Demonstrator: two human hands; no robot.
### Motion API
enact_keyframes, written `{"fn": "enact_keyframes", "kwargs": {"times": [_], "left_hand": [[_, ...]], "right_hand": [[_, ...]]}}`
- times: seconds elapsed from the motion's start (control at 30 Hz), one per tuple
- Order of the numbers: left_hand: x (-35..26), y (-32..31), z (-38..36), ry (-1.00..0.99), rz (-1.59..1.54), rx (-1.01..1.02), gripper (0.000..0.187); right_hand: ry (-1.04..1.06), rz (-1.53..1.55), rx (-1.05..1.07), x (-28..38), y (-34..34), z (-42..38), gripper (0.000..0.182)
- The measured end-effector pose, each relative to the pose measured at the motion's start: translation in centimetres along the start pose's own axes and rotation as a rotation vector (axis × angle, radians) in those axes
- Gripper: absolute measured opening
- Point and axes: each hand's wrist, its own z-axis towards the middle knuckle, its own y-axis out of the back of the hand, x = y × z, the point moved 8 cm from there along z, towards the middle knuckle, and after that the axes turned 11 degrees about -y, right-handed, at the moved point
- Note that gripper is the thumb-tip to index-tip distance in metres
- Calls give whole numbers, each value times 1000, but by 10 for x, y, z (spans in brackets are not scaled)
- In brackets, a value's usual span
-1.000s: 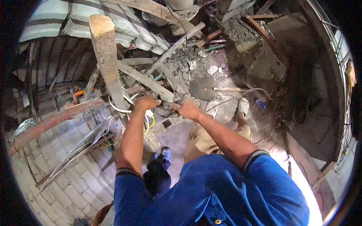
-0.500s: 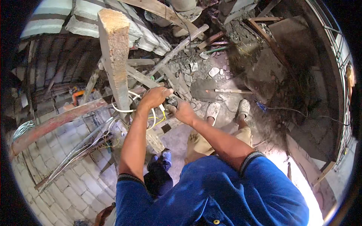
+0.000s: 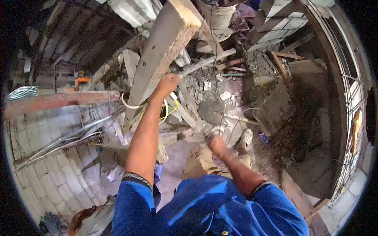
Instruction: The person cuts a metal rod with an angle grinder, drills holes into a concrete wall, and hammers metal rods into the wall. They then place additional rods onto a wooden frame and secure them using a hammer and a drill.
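My left hand (image 3: 169, 84) is closed beside the large upright timber post (image 3: 161, 47), near the white cable (image 3: 132, 105) and the yellow wire (image 3: 173, 109); what its fingers hold is hidden. Lower and to the right, in front of my body, my right hand (image 3: 217, 145) is smeared by motion. A thin dark cord (image 3: 236, 124) loops up from around that hand over the floor. Whatever the right hand may hold is too blurred to make out.
A red-brown beam (image 3: 63, 103) runs out at the left, with coiled wire (image 3: 23, 92) at its end. Broken boards and rubble (image 3: 224, 84) cover the floor ahead. A white bucket (image 3: 216, 15) stands at the top. Metal bars (image 3: 346, 118) line the right side.
My right hand has moved away from my left hand, down and to the right toward my body. My left hand has gone up slightly beside the post. The view has shifted.
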Motion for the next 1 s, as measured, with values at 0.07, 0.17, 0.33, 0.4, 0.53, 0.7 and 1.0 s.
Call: {"fn": "enact_keyframes", "kwargs": {"times": [0.07,0.17,0.33,0.4,0.53,0.7,1.0], "left_hand": [[22,-32,4,-51,144,147,49],[48,-62,-8,2,128,283,54],[64,-63,-17,174,-65,478,59],[67,-57,-13,196,-20,477,60],[59,-51,-15,164,95,477,67],[55,-49,-21,213,145,495,71],[30,-39,-24,166,219,398,77]], "right_hand": [[-80,-172,-113,-24,21,26,33],[-239,-157,8,-9,76,72,45],[-91,-69,320,100,80,74,48],[35,501,160,127,83,75,45],[22,424,33,132,75,81,32],[-32,223,-9,138,68,81,30],[27,165,-66,156,53,98,19]]}}
